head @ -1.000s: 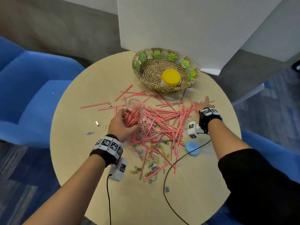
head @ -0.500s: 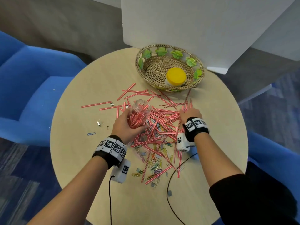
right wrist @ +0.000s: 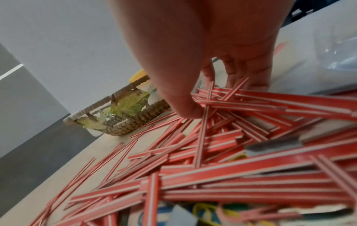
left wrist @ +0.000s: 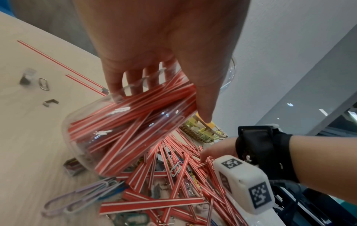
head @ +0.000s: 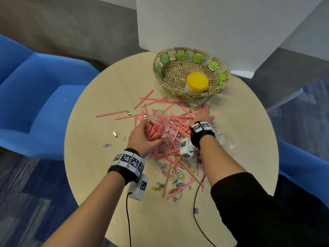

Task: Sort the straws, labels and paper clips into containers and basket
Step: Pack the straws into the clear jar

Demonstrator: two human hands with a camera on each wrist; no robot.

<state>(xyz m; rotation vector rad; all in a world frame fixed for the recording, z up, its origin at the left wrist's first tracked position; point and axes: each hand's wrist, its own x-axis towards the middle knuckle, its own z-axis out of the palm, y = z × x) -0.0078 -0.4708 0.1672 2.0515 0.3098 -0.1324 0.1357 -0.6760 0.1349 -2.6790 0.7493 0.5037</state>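
Left fingers round straw jar; right fingers on loose straws.

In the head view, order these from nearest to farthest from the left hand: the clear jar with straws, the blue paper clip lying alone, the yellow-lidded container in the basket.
1. Clear jar with straws: held in the left hand.
2. Blue paper clip: alone, to its left.
3. Yellow-lidded container: in the basket, far side.

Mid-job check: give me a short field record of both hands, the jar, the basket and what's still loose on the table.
left hand: grips clear plastic jar, tilted, part-filled with red-and-white striped straws
right hand: fingers pinching loose red-and-white straws in the pile
woven basket: holds yellow-lidded container
round wooden table: scattered straws, coloured paper clips
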